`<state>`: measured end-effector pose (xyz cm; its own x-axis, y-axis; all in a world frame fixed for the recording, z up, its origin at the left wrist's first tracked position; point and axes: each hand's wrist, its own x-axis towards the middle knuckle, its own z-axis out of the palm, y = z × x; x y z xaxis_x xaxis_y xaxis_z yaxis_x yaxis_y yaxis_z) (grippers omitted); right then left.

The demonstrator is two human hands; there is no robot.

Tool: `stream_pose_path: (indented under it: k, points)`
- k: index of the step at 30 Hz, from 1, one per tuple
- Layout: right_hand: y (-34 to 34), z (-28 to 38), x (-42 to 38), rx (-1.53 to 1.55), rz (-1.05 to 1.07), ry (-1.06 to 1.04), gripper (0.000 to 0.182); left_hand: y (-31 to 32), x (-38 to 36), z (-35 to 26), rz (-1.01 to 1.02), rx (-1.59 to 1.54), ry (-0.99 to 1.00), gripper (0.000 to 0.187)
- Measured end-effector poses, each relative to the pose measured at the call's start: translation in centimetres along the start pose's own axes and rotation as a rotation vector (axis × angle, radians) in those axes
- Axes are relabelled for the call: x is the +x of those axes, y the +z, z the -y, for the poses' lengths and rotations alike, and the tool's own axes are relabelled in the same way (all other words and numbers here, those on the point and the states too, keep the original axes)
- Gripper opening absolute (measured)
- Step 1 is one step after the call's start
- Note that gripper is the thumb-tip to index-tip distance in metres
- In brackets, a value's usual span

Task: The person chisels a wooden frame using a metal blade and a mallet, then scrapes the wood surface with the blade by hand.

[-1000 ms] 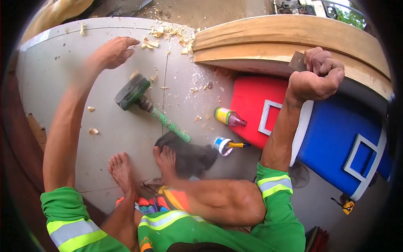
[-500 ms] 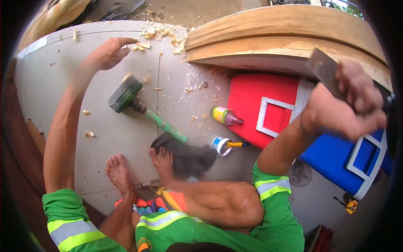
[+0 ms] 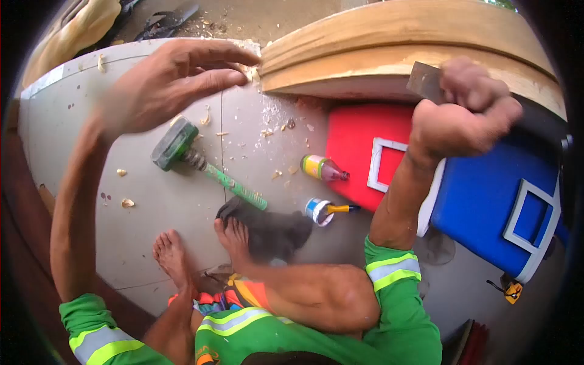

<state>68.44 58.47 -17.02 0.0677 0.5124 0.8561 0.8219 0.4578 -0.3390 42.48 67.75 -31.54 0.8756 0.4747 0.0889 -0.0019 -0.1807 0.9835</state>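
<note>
My right hand (image 3: 465, 125) is closed around a flat metal scraper (image 3: 424, 82), a thin rectangular blade that overlaps the lower face of the wooden piece in this view. That wooden piece (image 3: 401, 30) is long, curved and grooved, with pale bare patches along its lower edge. Over by its left end, my left hand (image 3: 173, 85) is raised with fingers stretched out and thumb apart, holding nothing. The fingertips overlap the end of the wood and the shavings there. Below the left hand, a green-and-black mallet (image 3: 174, 145) lies on the tiled floor (image 3: 158, 201).
Under the wood stand a red cooler (image 3: 350, 137) and a blue cooler (image 3: 474, 207) with white handles. A labelled bottle (image 3: 313, 166) lies beside a small tin (image 3: 317, 211) holding a yellow-handled brush (image 3: 342, 208). A black cloth (image 3: 274, 234) lies near my feet; a tape measure (image 3: 513, 292) sits at right.
My left hand has risen and come over to the left end of the wood, looking larger. My right hand has moved left with the scraper along the wood's lower edge.
</note>
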Motion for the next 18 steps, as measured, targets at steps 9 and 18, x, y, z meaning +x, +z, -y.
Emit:
stream_pose_path:
  k: [9, 18]
  points:
    - [2.8, 0.2, -0.8, 0.072, -0.067, -0.182, 0.040, 2.4, -7.5, -12.1, 0.076, -0.576, 0.181, 0.031]
    - [1.3, 0.6, 0.6, 0.149, -0.010, -0.078, 0.043, 4.0, -9.3, -13.1, 0.002, -1.015, 0.158, 0.017]
